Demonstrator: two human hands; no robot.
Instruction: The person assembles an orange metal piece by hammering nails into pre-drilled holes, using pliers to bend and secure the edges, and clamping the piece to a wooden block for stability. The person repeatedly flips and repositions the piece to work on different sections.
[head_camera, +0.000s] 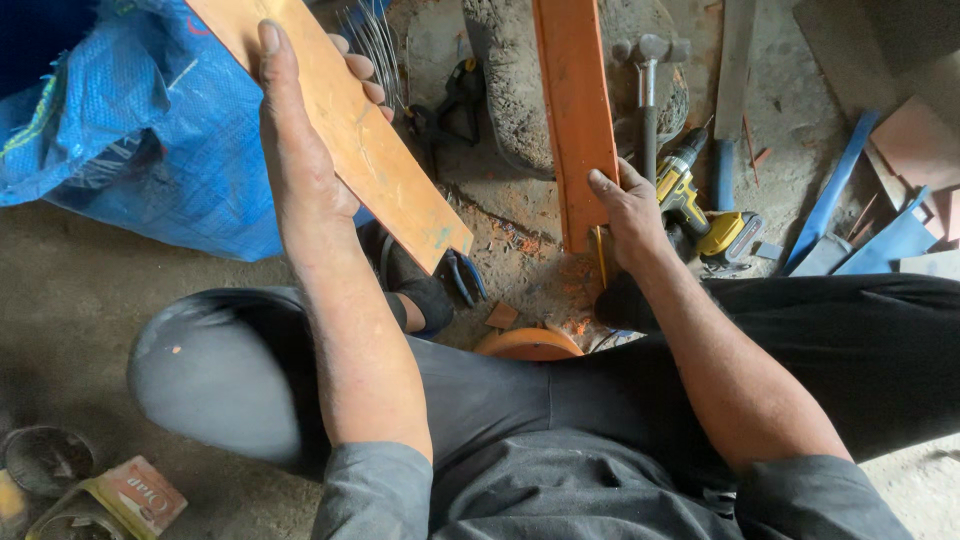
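Left hand: the left hand (300, 150) gripped an orange metal strip (370, 150) from its near edge — thumb laid flat along the top face, fingertips curled round the far edge and pressed together.
Left strip: it ran on a slant from the upper left of the view down toward the middle, its lower end free in the air above the floor, over a black shoe (415, 285).
Right hand: the right hand (628, 215) clasped the lower end of a second orange strip (575, 110), thumb pointing left across its face, the other fingers wrapped behind it; how tightly they closed could not be told.
Right strip: nearly upright in the view, lying across a round grey stone block (510, 90), well apart from the left strip.
Beside the right hand: a yellow and black cordless drill (700, 205) lay just to its right — a hammer (650, 90) rested against the stone above it.
Between the strips: blue-handled pliers (462, 275) on the floor, orange shavings scattered near them.
Far left: a blue woven sack (140, 130), behind the left strip.
Far right: blue metal offcuts (850, 215) on the concrete floor.
Legs: dark trousers (520, 400), knees spread wide.
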